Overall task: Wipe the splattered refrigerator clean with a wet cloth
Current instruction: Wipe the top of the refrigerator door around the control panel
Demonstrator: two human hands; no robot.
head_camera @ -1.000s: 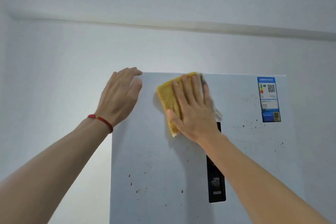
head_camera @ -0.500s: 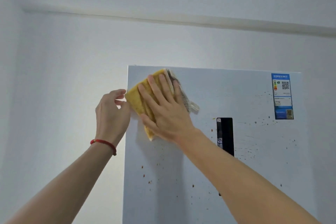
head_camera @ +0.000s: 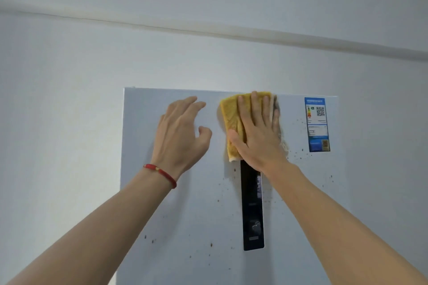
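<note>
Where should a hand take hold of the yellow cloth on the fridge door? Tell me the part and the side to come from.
Probably the cloth's bare left edge, coming from the left. The right hand lies flat over its middle and right, pressing it to the refrigerator door, so only that left strip and the lower corner show free. The left hand sits open just beside that edge.

Soft, even, cool light across everything, no glare on the refrigerator door (head_camera: 185,192). My left hand (head_camera: 180,132) throws a faint shadow down the panel below it, and my right hand (head_camera: 257,132) darkens the edge by the cloth (head_camera: 231,118). The wall (head_camera: 58,122) looks brighter beside the door. The ceiling line bows with the wide lens. Slightly soft, label print unreadable.
</note>
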